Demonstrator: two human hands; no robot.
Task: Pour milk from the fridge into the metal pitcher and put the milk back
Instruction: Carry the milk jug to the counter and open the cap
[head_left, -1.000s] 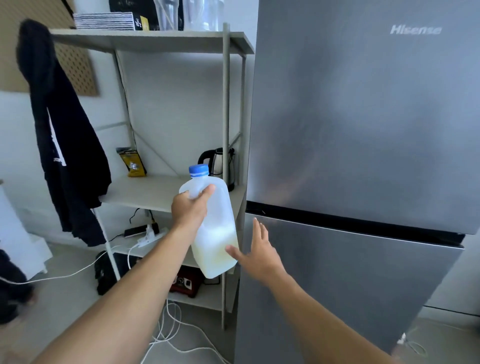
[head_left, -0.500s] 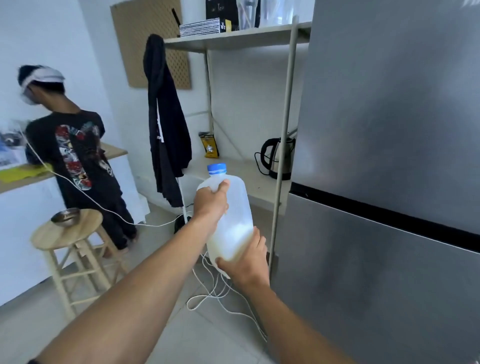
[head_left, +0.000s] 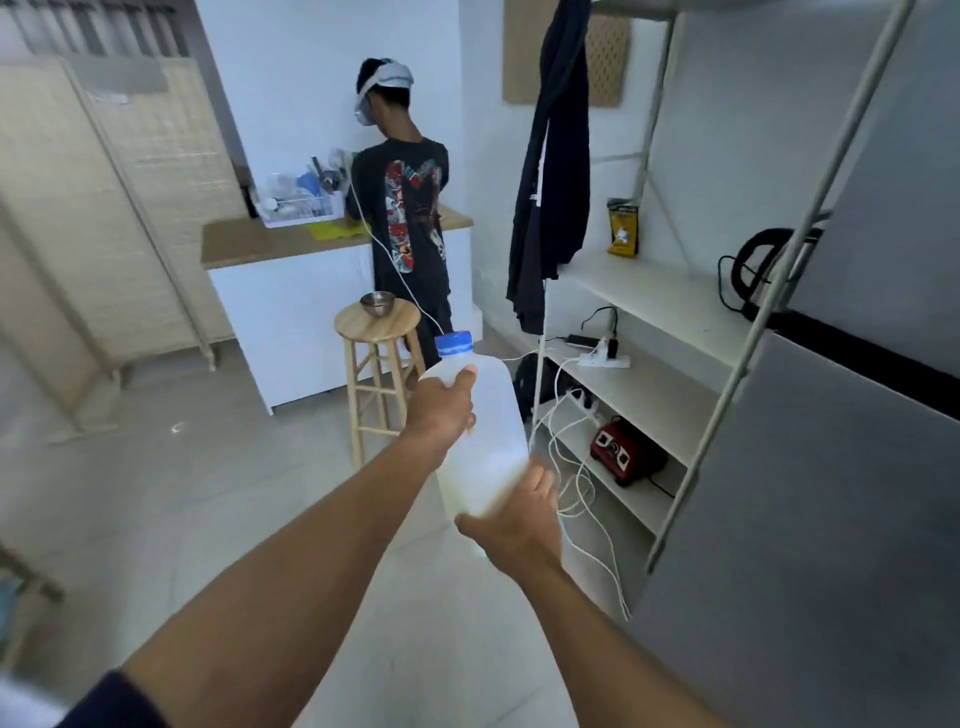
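A translucent milk jug (head_left: 491, 431) with a blue cap hangs upright in the middle of the view, with a little milk at its bottom. My left hand (head_left: 441, 408) grips its upper side by the handle. My right hand (head_left: 517, 522) cups the jug's base from below. The steel fridge (head_left: 841, 467) stands shut at the right. A small metal vessel (head_left: 377, 303) sits on a wooden stool (head_left: 376, 332) ahead, beyond the jug; whether it is the pitcher I cannot tell.
A person in a black printed shirt (head_left: 410, 208) stands at a white counter (head_left: 291, 291) behind the stool. A white shelf rack (head_left: 644, 312) with a kettle, power strip and trailing cables stands beside the fridge. A dark jacket (head_left: 550, 171) hangs on it. A folding screen (head_left: 104, 218) stands at the left.
The view has swung left, away from the fridge toward the stool and counter. My right hand has come under the jug's base, and the jug is carried along with the turn.
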